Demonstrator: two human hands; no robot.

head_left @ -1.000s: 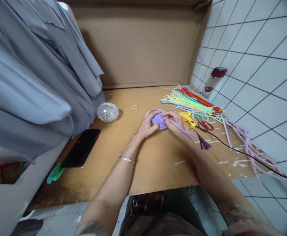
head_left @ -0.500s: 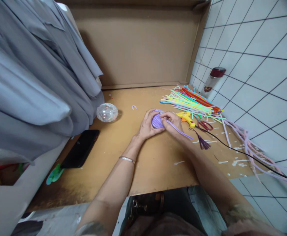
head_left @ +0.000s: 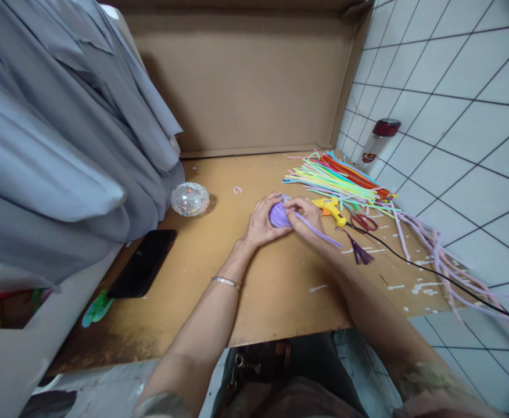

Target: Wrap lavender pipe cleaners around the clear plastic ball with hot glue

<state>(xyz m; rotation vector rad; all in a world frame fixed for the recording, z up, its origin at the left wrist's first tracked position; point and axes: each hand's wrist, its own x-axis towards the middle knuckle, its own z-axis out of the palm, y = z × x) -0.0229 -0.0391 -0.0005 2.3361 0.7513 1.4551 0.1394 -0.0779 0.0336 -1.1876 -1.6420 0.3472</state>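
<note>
My left hand [head_left: 261, 222] cups a round ball wrapped in purple pipe cleaner [head_left: 278, 216] on the brown table [head_left: 258, 278]. My right hand [head_left: 307, 216] presses on the ball's right side and pinches a loose purple pipe cleaner strand [head_left: 319, 231] that trails toward the lower right. Both hands grip the ball between them, and most of it is hidden by my fingers.
A pile of coloured pipe cleaners [head_left: 337, 177] lies at the right with a yellow glue gun [head_left: 333, 208], red scissors [head_left: 363, 221] and a purple tassel [head_left: 359, 252]. A black cable [head_left: 433, 271] runs right. A clear glittery ball [head_left: 189, 199], black phone [head_left: 143, 262] and grey cloth [head_left: 63, 145] lie left.
The purple ball has turned slightly in my hands and the loose strand has shifted a little left. In the last half second nothing visibly moves.
</note>
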